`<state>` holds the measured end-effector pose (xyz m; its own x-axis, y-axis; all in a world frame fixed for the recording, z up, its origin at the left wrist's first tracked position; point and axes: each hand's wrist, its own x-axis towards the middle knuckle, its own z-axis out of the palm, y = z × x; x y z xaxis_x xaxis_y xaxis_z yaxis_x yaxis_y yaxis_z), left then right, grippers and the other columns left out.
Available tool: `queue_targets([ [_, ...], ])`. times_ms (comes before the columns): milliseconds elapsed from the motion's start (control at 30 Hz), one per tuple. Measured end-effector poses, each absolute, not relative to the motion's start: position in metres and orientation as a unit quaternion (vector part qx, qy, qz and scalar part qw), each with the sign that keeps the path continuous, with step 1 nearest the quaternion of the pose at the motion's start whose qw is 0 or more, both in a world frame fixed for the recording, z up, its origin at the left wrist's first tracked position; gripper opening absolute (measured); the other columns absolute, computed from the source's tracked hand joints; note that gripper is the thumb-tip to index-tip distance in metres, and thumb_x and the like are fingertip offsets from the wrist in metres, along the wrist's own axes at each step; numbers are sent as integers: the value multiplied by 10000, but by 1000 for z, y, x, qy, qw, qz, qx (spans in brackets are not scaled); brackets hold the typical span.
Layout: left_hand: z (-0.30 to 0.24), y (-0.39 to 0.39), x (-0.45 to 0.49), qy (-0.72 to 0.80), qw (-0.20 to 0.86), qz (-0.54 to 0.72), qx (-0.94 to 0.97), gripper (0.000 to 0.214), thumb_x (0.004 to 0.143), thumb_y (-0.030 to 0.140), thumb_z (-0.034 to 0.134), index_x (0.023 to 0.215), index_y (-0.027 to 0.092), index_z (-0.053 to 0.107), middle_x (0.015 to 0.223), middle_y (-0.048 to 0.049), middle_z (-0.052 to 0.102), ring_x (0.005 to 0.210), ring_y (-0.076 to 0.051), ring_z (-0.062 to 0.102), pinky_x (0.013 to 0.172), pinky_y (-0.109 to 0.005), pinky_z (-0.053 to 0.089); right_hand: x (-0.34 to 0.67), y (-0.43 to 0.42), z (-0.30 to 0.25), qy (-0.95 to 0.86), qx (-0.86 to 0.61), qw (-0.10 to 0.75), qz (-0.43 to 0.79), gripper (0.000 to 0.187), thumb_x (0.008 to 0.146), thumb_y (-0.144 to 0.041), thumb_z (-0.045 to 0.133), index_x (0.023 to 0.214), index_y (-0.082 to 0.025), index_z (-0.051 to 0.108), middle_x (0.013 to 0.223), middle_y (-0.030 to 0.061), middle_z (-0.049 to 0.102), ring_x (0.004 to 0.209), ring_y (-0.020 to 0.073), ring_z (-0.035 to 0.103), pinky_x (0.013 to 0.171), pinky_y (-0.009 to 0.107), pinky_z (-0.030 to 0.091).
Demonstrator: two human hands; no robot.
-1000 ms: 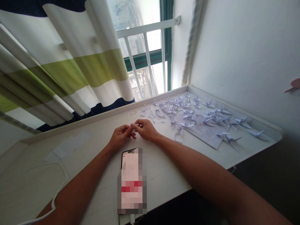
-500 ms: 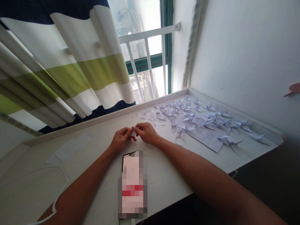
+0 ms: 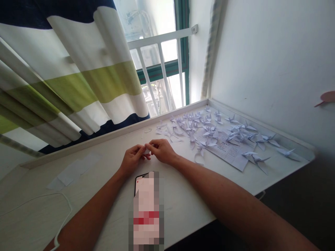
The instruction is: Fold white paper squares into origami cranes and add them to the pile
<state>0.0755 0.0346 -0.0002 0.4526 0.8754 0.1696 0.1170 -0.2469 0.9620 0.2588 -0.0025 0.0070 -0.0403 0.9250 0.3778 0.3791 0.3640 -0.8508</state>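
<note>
Between the fingertips of both hands is a small piece of folded white paper (image 3: 147,151), mostly covered by the fingers. My left hand (image 3: 133,159) pinches it from the left. My right hand (image 3: 161,150) pinches it from the right, its thumb and forefinger touching the left fingertips. Just below the hands a phone (image 3: 146,200) lies on the white desk (image 3: 180,202), its screen largely blurred out. Several folded white paper cranes (image 3: 192,123) spread over the desk to the right of my right hand.
A printed sheet (image 3: 230,153) lies under some cranes. Paper scraps (image 3: 163,130) sit beyond the hands, and plain paper pieces (image 3: 66,177) at the left. A white cable (image 3: 68,205) loops by my left forearm. A raised rim (image 3: 104,135) edges the desk below a striped curtain (image 3: 86,80).
The camera view has shifted slightly, so the scene sits a little differently. Both hands keep their pinch on the paper, with only small finger movement.
</note>
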Motion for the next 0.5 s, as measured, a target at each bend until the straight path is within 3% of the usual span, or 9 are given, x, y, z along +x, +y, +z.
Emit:
queue_targets([
  [500, 0, 34, 75, 359, 499, 386, 688, 365, 889, 519, 708, 880, 154, 719, 784, -59, 761, 662, -199, 733, 627, -298, 518, 259, -3, 8, -670, -491, 485, 273, 276, 958, -340, 626, 789, -173, 766, 697, 15, 722, 655, 118, 595, 618, 225, 374],
])
